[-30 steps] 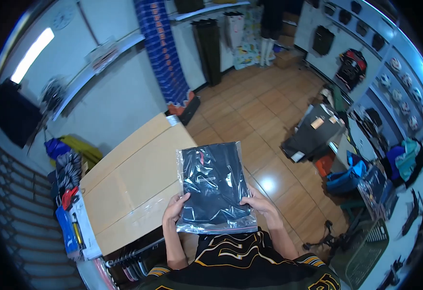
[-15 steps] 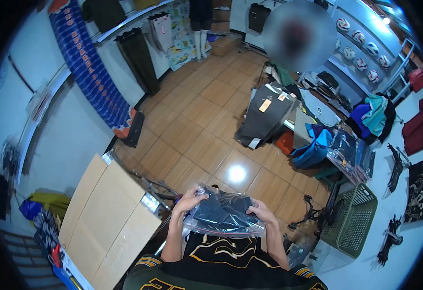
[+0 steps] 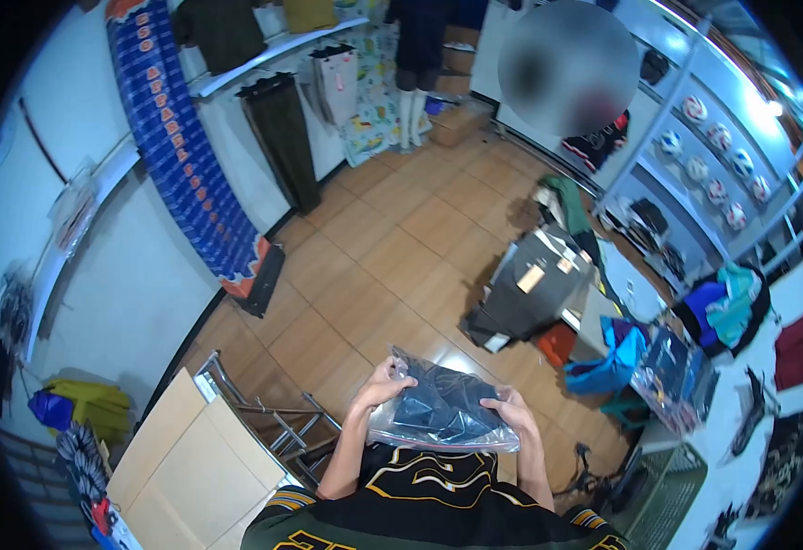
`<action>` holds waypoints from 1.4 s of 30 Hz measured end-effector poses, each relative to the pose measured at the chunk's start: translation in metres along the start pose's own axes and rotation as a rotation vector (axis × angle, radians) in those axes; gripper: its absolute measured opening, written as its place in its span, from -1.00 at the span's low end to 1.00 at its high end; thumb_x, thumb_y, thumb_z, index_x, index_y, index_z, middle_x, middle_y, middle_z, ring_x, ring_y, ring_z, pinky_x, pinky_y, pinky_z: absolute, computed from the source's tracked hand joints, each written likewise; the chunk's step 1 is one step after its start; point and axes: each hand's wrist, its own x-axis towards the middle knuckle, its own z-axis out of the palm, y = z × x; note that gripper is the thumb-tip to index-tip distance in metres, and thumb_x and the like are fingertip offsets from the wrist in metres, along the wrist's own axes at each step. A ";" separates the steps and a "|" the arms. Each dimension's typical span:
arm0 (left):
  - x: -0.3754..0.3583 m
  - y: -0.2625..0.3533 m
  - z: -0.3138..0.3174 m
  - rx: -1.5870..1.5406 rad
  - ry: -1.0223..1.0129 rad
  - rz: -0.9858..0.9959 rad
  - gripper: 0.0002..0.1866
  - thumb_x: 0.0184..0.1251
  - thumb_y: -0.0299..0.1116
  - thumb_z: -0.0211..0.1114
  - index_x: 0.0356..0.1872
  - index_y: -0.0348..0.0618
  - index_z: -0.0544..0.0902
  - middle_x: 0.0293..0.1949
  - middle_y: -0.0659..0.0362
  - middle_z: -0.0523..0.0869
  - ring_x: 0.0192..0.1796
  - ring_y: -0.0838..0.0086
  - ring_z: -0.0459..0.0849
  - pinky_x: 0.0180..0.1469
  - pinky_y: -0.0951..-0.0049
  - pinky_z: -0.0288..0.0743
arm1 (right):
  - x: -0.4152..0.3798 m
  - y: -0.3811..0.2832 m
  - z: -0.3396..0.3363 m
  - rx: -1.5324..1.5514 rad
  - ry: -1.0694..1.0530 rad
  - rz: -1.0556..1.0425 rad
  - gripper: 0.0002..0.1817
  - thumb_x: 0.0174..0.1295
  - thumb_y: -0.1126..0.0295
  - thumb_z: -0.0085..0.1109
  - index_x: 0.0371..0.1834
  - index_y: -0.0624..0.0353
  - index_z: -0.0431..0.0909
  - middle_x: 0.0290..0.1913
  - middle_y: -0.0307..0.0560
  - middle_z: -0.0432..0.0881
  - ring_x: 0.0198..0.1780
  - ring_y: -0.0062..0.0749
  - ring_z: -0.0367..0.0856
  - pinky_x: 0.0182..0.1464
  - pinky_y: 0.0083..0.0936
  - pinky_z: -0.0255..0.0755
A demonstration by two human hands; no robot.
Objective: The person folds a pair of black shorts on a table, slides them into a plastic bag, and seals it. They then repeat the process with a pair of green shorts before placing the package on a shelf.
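A clear plastic bag point(image 3: 447, 408) with dark folded cloth inside lies between my two hands, close to my chest. My left hand point(image 3: 383, 385) grips its left edge, with the thumb on top of the plastic. On the right side, my right hand point(image 3: 511, 410) holds the other edge, thumb also on top. A reddish seal strip runs along the bag's near edge. The fingers beneath the bag are mostly hidden.
A cardboard-topped surface point(image 3: 195, 458) stands at lower left beside a metal frame point(image 3: 282, 417). To the right are a table with dark trousers point(image 3: 534, 284), blue clothing point(image 3: 608, 362) and a green basket point(image 3: 667, 495). A blue banner point(image 3: 181, 147) hangs at left.
The camera view has shifted, so the room's contents appear lower, and the metal frame shows more. The bag and both hands sit slightly farther right in view, with the grip kept.
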 end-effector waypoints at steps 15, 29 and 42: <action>-0.009 0.031 -0.173 -0.216 0.537 -0.181 -0.03 0.23 -0.25 0.59 0.63 -0.20 0.27 0.23 -0.17 0.65 0.26 0.21 0.64 0.27 0.23 0.59 | 0.265 -0.188 0.174 -0.291 -0.586 0.054 -0.27 0.16 0.48 0.35 0.49 0.38 0.53 0.28 0.07 0.70 0.19 -0.25 0.70 0.23 -0.45 0.55; 0.073 0.039 -0.312 -0.426 0.822 -0.165 -0.44 0.41 -0.30 0.34 0.42 -0.25 0.68 -0.15 0.30 0.73 -0.19 0.60 0.57 -0.13 0.56 0.48 | 0.498 -0.395 0.399 -0.650 -0.988 -0.065 -0.25 0.17 0.45 0.32 0.54 0.30 0.52 0.07 0.04 0.79 0.04 -0.36 0.74 0.14 -0.51 0.55; 0.069 0.051 -0.476 -0.557 1.214 -0.084 -0.39 0.39 -0.28 0.42 0.41 -0.38 0.63 -0.05 0.13 0.85 -0.06 0.47 0.78 0.03 0.50 0.64 | 0.537 -0.481 0.643 -0.840 -1.290 -0.187 -0.28 0.25 0.55 0.24 0.57 0.29 0.47 0.05 -0.05 0.76 -0.06 -0.48 0.72 0.04 -0.57 0.57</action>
